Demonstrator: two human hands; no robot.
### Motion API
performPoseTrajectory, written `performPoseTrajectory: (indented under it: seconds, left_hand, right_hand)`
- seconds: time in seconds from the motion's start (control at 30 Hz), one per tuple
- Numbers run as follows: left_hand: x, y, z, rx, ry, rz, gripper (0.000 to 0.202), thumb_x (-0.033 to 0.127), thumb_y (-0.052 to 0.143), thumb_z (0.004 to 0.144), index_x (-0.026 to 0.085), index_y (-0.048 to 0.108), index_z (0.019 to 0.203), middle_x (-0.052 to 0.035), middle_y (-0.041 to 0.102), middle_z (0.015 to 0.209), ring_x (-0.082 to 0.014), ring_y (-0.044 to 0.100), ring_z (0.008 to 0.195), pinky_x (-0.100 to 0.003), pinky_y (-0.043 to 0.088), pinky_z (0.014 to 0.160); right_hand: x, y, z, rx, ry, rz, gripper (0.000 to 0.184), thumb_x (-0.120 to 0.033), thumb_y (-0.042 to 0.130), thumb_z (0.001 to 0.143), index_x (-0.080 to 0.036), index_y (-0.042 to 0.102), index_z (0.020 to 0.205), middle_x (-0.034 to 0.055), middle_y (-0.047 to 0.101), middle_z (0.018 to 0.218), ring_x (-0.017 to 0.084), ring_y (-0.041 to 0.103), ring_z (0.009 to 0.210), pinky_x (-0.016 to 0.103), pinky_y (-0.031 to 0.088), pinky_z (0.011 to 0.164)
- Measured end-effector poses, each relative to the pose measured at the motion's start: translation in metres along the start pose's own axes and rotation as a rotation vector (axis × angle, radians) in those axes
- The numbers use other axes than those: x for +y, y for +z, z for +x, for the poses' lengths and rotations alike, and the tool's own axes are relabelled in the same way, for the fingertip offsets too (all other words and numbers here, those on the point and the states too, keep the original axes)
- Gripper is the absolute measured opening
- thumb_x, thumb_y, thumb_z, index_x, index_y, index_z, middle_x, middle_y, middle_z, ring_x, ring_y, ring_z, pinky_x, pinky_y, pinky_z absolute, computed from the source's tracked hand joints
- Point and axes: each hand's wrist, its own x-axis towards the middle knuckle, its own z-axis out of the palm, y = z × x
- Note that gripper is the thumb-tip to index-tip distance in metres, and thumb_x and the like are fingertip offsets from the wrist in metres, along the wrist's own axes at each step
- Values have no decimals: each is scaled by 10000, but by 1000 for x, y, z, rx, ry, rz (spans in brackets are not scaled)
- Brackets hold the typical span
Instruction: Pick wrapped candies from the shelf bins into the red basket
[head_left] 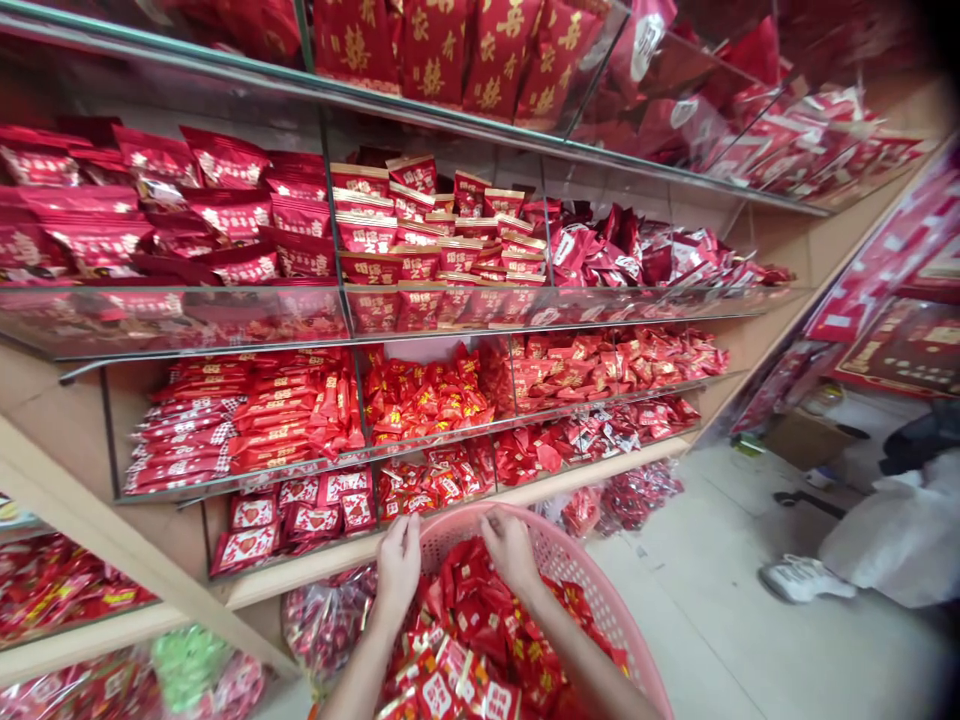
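Red candy packets (pixel 472 640) were heaped in a pink plastic basket (pixel 592 590), just below both hands. The left hand (pixel 397 565) and right hand (pixel 511 548) were kept apart, bunched at the far rim; whether it was gripped could not be told. Wooden shelves (pixel 300 565) of red packets were seen beyond.

Candy packets (pixel 480 630) fill the basket (pixel 570 565). Behind the basket stands a shelf unit (pixel 112 530) carrying tiers of glass-fronted bins (pixel 427 400). Bagged sweets (pixel 326 620) sit just left of the basket, while the floor (pixel 697 620) runs along its right, with a sack (pixel 900 540) and a shoe (pixel 802 578) beyond.
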Motion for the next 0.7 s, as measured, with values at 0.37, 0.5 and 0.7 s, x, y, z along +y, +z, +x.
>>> performPoseTrajectory:
  seconds: [0.37, 0.5, 0.7]
  left_hand:
    - [1, 0, -1, -4, -28, -66, 339, 441, 426, 826, 165, 598, 730, -31, 629, 715, -155, 573, 712, -243, 434, 695]
    - [0, 0, -1, -8, -26, -37, 344, 432, 415, 834, 166, 607, 729, -23, 630, 712, -146, 572, 702, -236, 431, 689]
    - [-1, 0, -1, -13, -42, -37, 355, 449, 417, 830, 167, 612, 737, -23, 629, 715, -147, 573, 706, -238, 433, 705]
  right_hand:
    - [30, -21, 42, 163, -157, -148, 251, -296, 375, 849, -178, 560, 972, 73, 613, 946, 194, 540, 924, 335, 360, 846]
    - [33, -11, 38, 152, -138, -186, 259, -278, 358, 855, -186, 546, 1009, 68, 611, 989, 189, 540, 958, 331, 352, 856]
    - [35, -6, 30, 144, -173, -226, 293, -239, 344, 859, -174, 517, 1086, 85, 588, 1015, 201, 521, 978, 331, 378, 848]
